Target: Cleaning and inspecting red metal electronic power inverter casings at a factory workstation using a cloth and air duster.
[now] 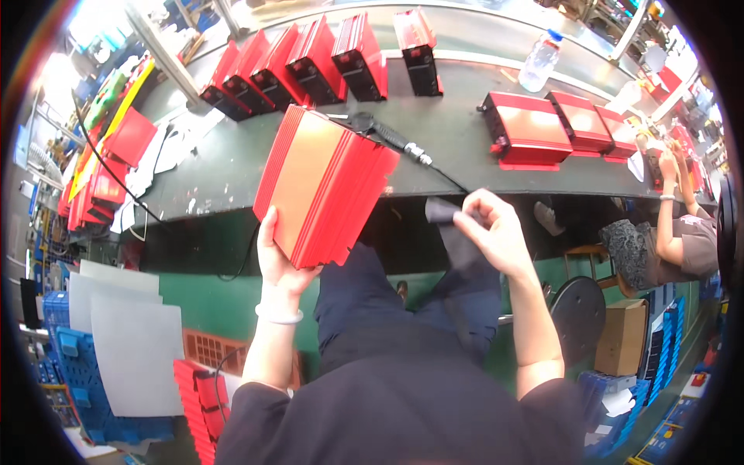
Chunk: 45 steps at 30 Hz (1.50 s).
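Observation:
A red metal case with ribbed sides (314, 182) is held up, tilted, over the bench's near edge. My left hand (273, 260) grips its lower left corner, the thumb on the front face and the other fingers behind. To the right, my right hand (497, 232) pinches a dark grey flexible strip (444, 211) between thumb and fingertips. The strip hangs apart from the case, its lower part blurred against my dark trousers. On the bench just behind the case lies a black electric screwdriver (395, 139) with a cable, partly hidden by the case.
Several red-and-black cases (314, 66) stand in a row at the back of the dark bench (457, 143). More red cases (531, 128) lie at the right, near a clear bottle (540, 62). A co-worker (682, 240) sits far right. A round black stool (577, 318) stands below.

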{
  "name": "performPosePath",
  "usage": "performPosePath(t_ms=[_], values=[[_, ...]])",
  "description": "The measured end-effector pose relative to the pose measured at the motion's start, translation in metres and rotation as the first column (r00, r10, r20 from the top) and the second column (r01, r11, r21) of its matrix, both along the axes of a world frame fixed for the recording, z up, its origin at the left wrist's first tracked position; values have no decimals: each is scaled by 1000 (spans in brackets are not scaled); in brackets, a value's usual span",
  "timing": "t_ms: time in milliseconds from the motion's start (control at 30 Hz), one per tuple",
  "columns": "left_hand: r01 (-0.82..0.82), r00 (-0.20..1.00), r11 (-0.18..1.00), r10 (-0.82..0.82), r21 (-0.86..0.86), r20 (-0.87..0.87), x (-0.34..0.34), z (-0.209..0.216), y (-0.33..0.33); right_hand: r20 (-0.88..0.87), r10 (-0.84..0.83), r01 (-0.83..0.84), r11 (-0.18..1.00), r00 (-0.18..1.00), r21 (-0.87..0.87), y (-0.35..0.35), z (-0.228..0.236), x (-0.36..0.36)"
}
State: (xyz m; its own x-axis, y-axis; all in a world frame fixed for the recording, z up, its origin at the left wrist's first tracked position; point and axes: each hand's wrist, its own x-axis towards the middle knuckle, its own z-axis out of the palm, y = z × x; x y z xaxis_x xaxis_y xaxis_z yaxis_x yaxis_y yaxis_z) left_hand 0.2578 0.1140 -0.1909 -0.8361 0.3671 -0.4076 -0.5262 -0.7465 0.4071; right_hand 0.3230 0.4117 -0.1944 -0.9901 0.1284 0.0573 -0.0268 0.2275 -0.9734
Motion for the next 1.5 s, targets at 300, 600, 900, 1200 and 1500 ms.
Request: performPosePath(t_ms=[300, 600, 900, 1200, 1500], values=[[75, 997, 997, -75, 33, -19, -11, 6, 32, -838, 87, 587, 676, 538, 447, -31, 39, -73], [48, 989, 984, -24, 169, -146, -13, 26, 44, -767, 142, 674, 397, 625, 623, -37, 42, -72], [-48, 982, 997, 58, 55, -180, -26, 21, 45, -777, 86, 587, 604, 624, 539, -47, 14, -66], [70, 993, 997, -65, 39, -102, -24, 33, 48, -487, -226, 137, 968, 844, -211, -12, 28, -74], [118, 987, 985, -102, 125, -123, -25, 34, 47, -865, -53, 594, 748, 499, 297, -8, 36, -63]])
